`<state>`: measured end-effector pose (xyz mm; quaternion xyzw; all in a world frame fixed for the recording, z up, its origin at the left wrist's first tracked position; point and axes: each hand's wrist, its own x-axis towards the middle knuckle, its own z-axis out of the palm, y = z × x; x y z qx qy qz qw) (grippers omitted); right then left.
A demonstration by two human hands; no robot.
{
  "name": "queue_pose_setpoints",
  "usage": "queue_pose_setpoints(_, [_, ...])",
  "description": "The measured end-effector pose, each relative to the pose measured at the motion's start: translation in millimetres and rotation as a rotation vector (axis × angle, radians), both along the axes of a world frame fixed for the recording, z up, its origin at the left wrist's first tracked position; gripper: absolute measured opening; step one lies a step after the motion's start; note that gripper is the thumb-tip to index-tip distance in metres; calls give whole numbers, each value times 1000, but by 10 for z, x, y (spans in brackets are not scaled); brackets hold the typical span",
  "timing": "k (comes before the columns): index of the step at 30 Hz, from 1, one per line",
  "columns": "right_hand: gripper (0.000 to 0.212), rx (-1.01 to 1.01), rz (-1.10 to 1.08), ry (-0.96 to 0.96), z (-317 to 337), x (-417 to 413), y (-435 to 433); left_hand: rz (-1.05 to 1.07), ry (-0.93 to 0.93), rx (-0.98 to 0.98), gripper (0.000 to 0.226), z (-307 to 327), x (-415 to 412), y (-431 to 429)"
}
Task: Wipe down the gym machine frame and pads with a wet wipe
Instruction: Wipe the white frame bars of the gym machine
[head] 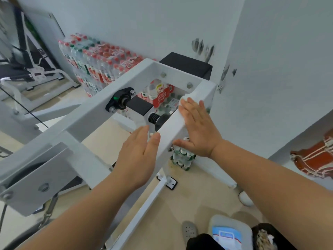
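Small gym; white machine frame, mirror.

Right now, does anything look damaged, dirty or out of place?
Yes: dark scuff marks smear the white wall behind the black pad, and a yellowish stain marks the floor beside the small bottle pack.

walls white | floor beige | mirror left | water-bottle packs stacked

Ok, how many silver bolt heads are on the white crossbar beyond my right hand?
2. One bolt sits left of middle on the crossbar, the other bolt near its right corner, above the right hand. More may be hidden on other faces.
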<state>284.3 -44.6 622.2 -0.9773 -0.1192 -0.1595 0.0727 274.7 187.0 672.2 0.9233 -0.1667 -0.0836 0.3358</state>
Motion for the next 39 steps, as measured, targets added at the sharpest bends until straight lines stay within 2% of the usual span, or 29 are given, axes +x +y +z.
queue_pose_setpoints(5, [97,-42,279,-77,-109,8,-83,-77,-200,19,69,105,186,-480])
queue_pose_setpoints(11, [97,14,64,-46,0,550,-946,-87,-160,147,64,121,543,-1036])
queue_pose_setpoints(14, [96,94,26,-56,-50,623,-1018,-97,-133,163,60,137,701,-1302])
queue_pose_setpoints(20, [79,481,-40,-112,-382,311,-487,-13,-109,3,50,115,860,-1582])
queue_pose_setpoints(23, [79,605,-78,-95,-458,282,-293,-19,-148,63,63,69,847,-1585])
queue_pose_setpoints(26, [81,801,-209,-107,-325,563,-406,-28,-144,80,73,31,893,-1572])
queue_pose_setpoints(30, [79,958,-283,-113,-216,875,-656,-30,-149,32,68,76,851,-1593])
queue_pose_setpoints(33, [77,928,-266,-136,-265,796,-670,-12,-129,23,68,86,836,-1613])
queue_pose_setpoints(36, [88,847,-206,-95,-367,633,-614,-5,-114,60,71,62,833,-1607])
queue_pose_setpoints(39, [92,899,-147,-73,-399,627,-716,-45,-103,143,75,55,852,-1607])
